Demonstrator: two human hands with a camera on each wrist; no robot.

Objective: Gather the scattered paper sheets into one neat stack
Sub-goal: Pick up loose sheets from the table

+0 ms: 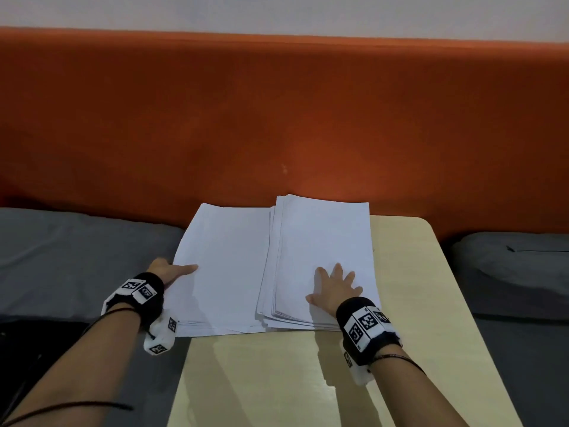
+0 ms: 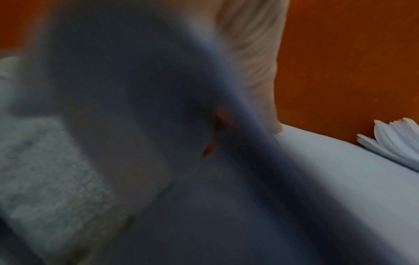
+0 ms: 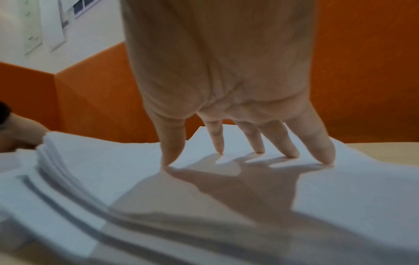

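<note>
Two piles of white paper lie side by side on a beige table (image 1: 415,288). The left pile (image 1: 228,266) overhangs the table's left edge. My left hand (image 1: 167,269) pinches its left edge, thumb on top and fingers hidden beneath the sheets. The left wrist view is blurred; it shows the thumb (image 2: 254,62) on the left pile (image 2: 340,170). The right pile (image 1: 320,235) is thicker, fanned at its edges, and overlaps the left one. My right hand (image 1: 334,285) rests on it with fingers spread; in the right wrist view the fingertips (image 3: 259,149) press the top sheet (image 3: 340,197).
An orange padded backrest (image 1: 277,118) rises right behind the piles. Grey cushions lie to the left (image 1: 77,248) and right (image 1: 517,266) of the table. The table's near part (image 1: 277,380) shows bare beige surface. Sheets hang on the white wall (image 3: 45,26).
</note>
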